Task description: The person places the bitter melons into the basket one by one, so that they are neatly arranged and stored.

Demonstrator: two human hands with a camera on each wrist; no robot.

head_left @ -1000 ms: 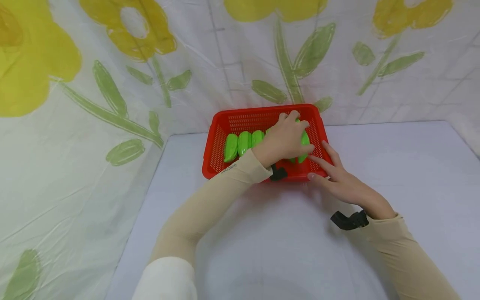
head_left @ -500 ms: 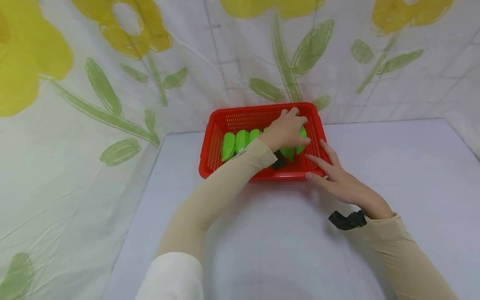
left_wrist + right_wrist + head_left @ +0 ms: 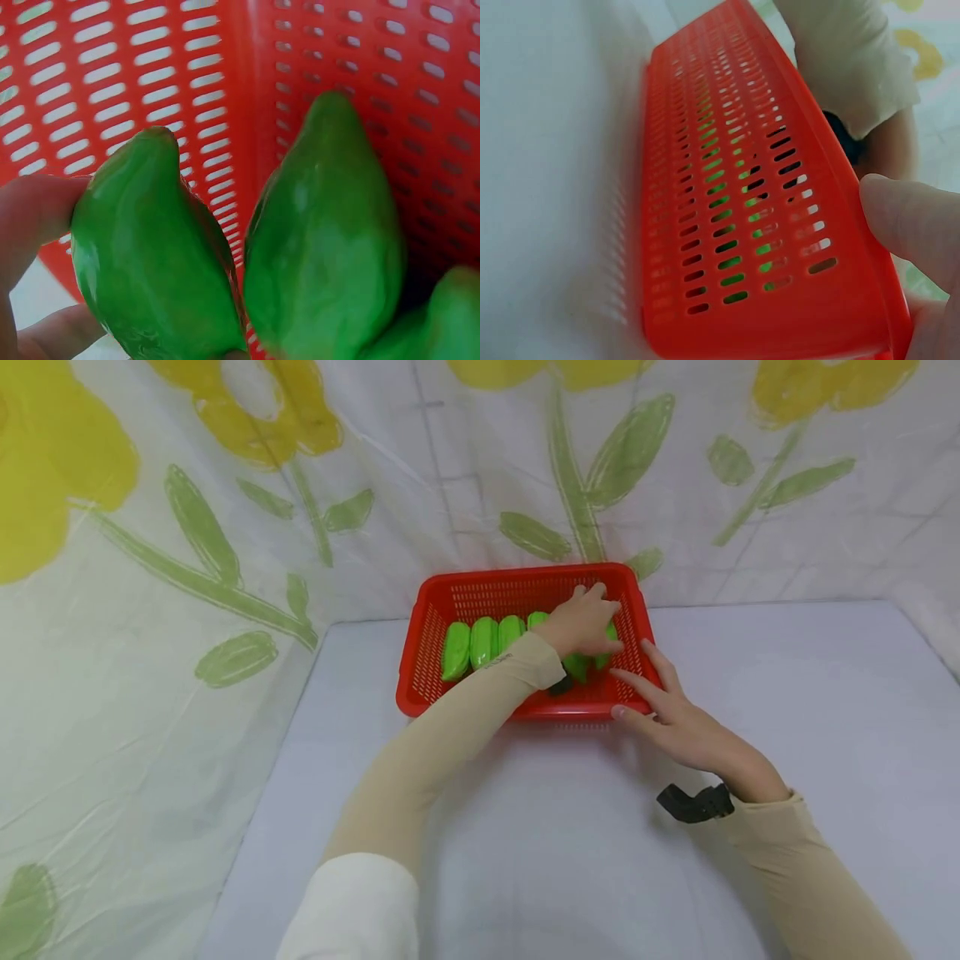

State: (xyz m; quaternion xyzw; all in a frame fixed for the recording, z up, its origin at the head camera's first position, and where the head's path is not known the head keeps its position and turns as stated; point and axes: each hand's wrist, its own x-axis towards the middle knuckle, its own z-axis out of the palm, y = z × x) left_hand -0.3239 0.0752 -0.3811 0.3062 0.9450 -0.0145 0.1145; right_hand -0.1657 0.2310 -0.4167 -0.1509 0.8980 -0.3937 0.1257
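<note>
In the head view, a red perforated basket (image 3: 570,710) holds several glossy green, mango-shaped pieces (image 3: 484,643) lined up side by side. My left hand (image 3: 581,622) is inside its right half, over some of them. Close up in the left wrist view, the fingers (image 3: 37,214) grip one green piece (image 3: 154,247) from its left side. Another green piece (image 3: 326,232) stands just to its right, near the corner of the basket wall. My right hand (image 3: 693,731) rests at the basket's front right corner with fingers spread; in the right wrist view its thumb (image 3: 907,217) touches the rim.
The basket stands on a pale table (image 3: 540,827), close to a flower-printed cloth (image 3: 465,485) behind it. My left sleeve (image 3: 442,752) crosses the basket's front rim. A black wrist strap (image 3: 695,803) sits on my right wrist.
My left hand has shifted slightly to the right within the basket, uncovering more of the green pieces at its left. My right hand stays at the corner. The whole view has moved a little.
</note>
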